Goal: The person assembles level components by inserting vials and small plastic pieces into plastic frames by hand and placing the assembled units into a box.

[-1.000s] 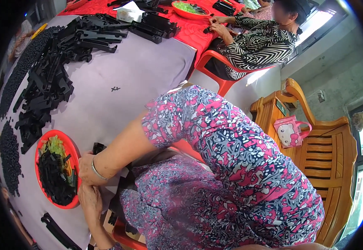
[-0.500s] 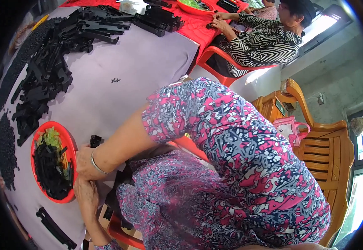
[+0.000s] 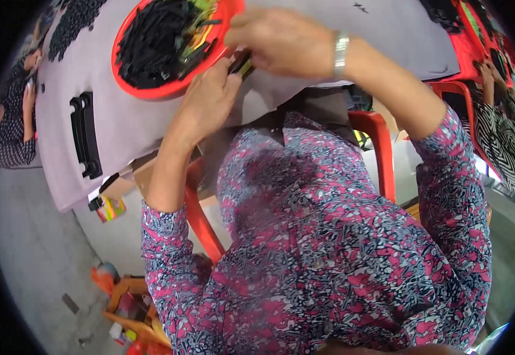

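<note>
My left hand (image 3: 210, 97) is closed around a small black plastic piece (image 3: 241, 63) by the table's near edge. Just above it, my right hand (image 3: 290, 44), with a metal bracelet on the wrist, is smeared by motion, so what its fingers hold is unclear. Both hands are beside a red plastic bowl (image 3: 151, 93) heaped with thin black strips (image 3: 154, 44). Yellow-green leafy print or matter shows along the bowl's inner right side. On the table to the left lie long black plastic bars (image 3: 86, 135) with rounded ends.
Small black pieces (image 3: 74, 26) are piled at the far left of the grey cloth-covered table (image 3: 133, 124). More black parts (image 3: 441, 13) lie at the far right. Other people sit at both sides. A red chair (image 3: 379, 148) and a cardboard box (image 3: 145, 174) are below the table.
My view has swung, so the bowl now appears at the top. My hands, close together before, have come up beside the bowl's right rim, and a black piece shows in my left hand.
</note>
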### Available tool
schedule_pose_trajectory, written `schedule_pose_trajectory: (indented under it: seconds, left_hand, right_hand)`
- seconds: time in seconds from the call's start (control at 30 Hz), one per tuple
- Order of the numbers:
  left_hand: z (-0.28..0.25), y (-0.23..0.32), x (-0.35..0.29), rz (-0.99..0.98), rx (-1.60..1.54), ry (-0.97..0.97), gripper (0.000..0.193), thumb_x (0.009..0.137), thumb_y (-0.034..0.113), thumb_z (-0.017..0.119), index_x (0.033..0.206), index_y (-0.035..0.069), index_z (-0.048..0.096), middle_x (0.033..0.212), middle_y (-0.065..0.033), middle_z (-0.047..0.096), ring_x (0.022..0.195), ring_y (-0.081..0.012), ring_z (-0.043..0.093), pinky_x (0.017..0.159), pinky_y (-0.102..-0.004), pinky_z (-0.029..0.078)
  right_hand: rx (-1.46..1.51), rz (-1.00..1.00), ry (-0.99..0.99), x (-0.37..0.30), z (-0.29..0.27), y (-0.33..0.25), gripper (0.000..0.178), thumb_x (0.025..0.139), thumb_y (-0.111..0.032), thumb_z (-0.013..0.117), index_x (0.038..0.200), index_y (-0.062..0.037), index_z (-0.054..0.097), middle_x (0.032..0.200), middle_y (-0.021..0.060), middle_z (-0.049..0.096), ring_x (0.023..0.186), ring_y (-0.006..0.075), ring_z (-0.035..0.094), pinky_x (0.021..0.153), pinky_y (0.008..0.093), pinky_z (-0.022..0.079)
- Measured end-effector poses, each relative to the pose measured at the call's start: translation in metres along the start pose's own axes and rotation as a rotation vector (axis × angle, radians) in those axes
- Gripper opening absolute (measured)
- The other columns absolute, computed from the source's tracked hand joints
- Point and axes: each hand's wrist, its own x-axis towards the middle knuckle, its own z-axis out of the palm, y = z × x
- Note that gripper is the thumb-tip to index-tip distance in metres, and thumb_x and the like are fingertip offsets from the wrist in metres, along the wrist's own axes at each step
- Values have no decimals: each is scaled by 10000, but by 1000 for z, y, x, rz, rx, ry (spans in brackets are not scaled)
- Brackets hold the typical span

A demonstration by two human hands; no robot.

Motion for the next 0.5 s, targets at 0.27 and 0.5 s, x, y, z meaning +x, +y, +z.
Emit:
schedule_pose_trajectory:
  seconds: [0.27,0.5]
  left_hand:
    - [1,10,3,-150,-267,-251,169,910,176,451,917,25,525,720,-9,509,631,-111,500,573,-275,425]
    - [-1,18,-3,3,-205,-142,230,917,192,468,1061,18,513,800,-27,530,647,-112,508,587,-260,442]
  right_hand:
    - [256,129,276,-38,-13,7,251,791,-40,604,1040,-15,603,925,157,578,899,363,565,782,411,483]
    - [345,599,490,-41,-27,-14,494,801,-128,735,1214,35,520,944,137,575,756,233,599,628,303,493]
